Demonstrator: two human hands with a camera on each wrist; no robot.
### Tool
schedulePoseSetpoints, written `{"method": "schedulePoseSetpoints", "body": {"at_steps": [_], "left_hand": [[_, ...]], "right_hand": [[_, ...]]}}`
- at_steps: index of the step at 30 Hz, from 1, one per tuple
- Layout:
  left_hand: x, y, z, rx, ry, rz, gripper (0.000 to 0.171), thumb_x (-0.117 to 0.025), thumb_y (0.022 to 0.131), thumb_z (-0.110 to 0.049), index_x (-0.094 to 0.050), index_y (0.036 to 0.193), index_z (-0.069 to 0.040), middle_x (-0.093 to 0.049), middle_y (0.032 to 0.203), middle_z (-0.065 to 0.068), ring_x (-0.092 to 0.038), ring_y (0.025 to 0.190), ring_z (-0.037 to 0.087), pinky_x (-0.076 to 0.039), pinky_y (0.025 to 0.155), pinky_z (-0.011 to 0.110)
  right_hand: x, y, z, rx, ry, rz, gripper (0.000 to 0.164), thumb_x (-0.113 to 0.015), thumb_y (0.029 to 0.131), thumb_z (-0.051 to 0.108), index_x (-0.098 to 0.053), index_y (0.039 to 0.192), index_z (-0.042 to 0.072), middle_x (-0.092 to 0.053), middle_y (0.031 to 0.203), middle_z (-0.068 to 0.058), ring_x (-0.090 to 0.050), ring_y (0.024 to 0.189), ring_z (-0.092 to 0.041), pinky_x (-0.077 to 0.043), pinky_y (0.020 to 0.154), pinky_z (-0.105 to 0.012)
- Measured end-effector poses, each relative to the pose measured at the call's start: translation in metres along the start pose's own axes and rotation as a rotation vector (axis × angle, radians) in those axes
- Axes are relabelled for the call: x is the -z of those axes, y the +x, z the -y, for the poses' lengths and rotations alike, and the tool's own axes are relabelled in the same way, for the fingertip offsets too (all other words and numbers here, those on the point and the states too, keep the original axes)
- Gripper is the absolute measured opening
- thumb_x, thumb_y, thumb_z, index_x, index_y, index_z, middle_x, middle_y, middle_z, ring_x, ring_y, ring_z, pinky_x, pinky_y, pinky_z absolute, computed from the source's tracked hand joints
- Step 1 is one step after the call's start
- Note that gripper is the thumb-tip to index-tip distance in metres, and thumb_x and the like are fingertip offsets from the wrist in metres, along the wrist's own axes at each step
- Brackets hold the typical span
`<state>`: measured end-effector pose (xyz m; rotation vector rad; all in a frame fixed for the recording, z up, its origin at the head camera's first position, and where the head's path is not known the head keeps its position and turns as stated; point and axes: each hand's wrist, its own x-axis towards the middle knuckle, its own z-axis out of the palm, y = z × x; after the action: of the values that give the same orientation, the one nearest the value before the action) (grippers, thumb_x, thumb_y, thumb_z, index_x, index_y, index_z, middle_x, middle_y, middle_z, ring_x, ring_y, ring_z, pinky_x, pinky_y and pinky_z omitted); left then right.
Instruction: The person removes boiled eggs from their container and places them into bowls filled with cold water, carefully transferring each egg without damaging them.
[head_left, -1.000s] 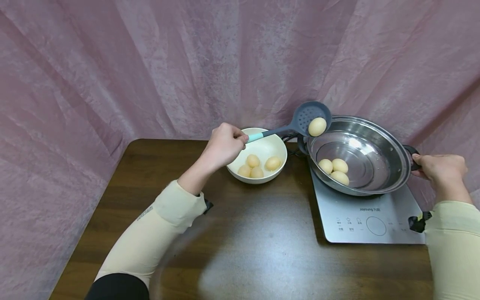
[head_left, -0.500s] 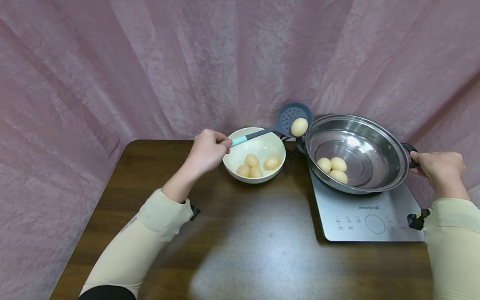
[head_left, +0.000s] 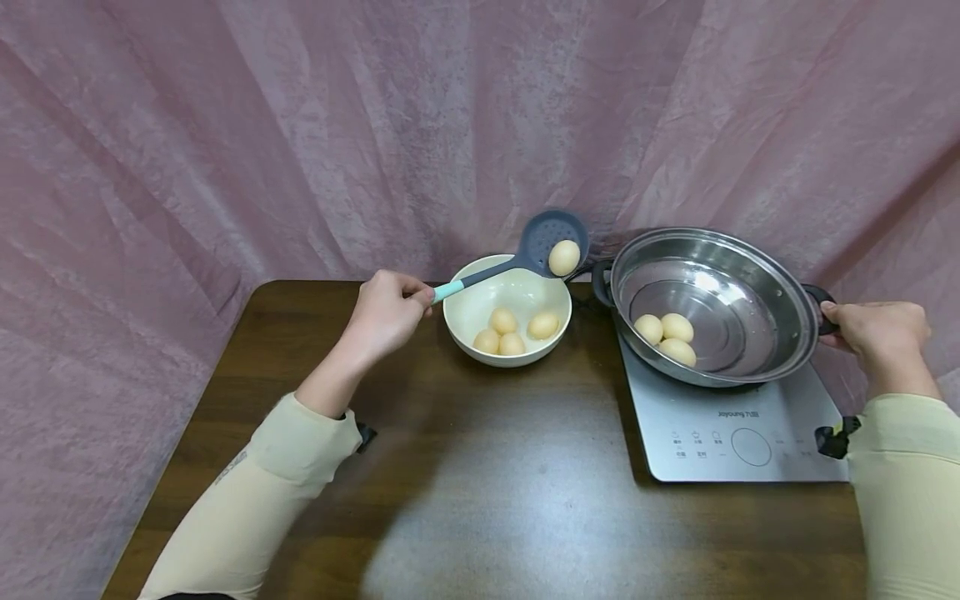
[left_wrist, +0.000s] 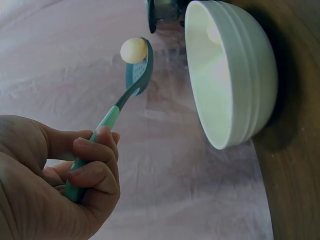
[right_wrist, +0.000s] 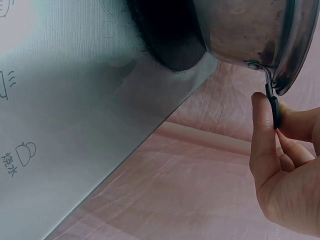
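My left hand [head_left: 387,315] grips the mint-green handle of a grey skimmer [head_left: 538,233], fingers curled round it in the left wrist view. A pale peeled egg [head_left: 564,258] rests in the skimmer's perforated head, above the far right rim of a white bowl [head_left: 468,287]. Several eggs [head_left: 503,321] lie in that bowl. On the right, my right hand [head_left: 885,337] pinches the black side handle [right_wrist: 274,111] of a steel pot [head_left: 780,308] between thumb and fingers. The pot leans left, with three eggs [head_left: 677,352] gathered at its lower left.
Under the pot sits a silver induction cooktop [head_left: 738,454] with touch controls. A black cord [head_left: 581,273] runs behind the bowl and pot. The brown wooden table [head_left: 510,467] backs onto a pink curtain [head_left: 390,125].
My left hand has moved left, carrying the skimmer and its egg away from the pot to over the bowl's far right side. My right hand and the pot stay nearly still.
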<state>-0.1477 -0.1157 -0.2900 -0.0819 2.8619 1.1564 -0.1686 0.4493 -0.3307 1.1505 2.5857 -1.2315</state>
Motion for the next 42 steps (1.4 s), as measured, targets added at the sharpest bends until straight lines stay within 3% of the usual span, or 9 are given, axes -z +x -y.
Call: {"method": "schedulePoseSetpoints", "body": {"at_steps": [12,20,42], "left_hand": [[0.004,-0.004,0.028,0.034,0.027,0.011,0.024,-0.052,0.094,-0.027,-0.071,0.087,-0.014,-0.069,0.087,0.006,-0.047,0.07,0.021,-0.038,0.057,0.03],[0.0,-0.007,0.042,0.02,0.069,-0.007,0.024,-0.051,0.093,-0.026,-0.071,0.088,-0.013,-0.07,0.082,0.005,-0.048,0.065,0.02,-0.039,0.055,0.03],[-0.01,-0.01,0.057,0.0,0.154,-0.049,0.021,-0.053,0.092,-0.024,-0.071,0.094,-0.014,-0.062,0.073,0.003,-0.051,0.065,0.022,-0.04,0.055,0.03]], "right_hand": [[-0.001,0.002,-0.001,0.003,0.014,-0.009,0.064,-0.055,0.091,0.037,-0.04,0.137,-0.005,-0.045,0.048,0.014,-0.057,0.043,0.0,-0.054,0.054,-0.024],[-0.001,0.004,-0.001,0.007,0.042,0.003,0.064,-0.057,0.09,0.034,-0.039,0.138,-0.005,-0.045,0.05,0.013,-0.058,0.044,0.0,-0.055,0.057,-0.025],[0.0,0.003,-0.001,-0.002,0.039,0.008,0.065,-0.056,0.09,0.034,-0.038,0.138,-0.006,-0.045,0.048,0.013,-0.059,0.044,-0.002,-0.054,0.055,-0.025]]}}
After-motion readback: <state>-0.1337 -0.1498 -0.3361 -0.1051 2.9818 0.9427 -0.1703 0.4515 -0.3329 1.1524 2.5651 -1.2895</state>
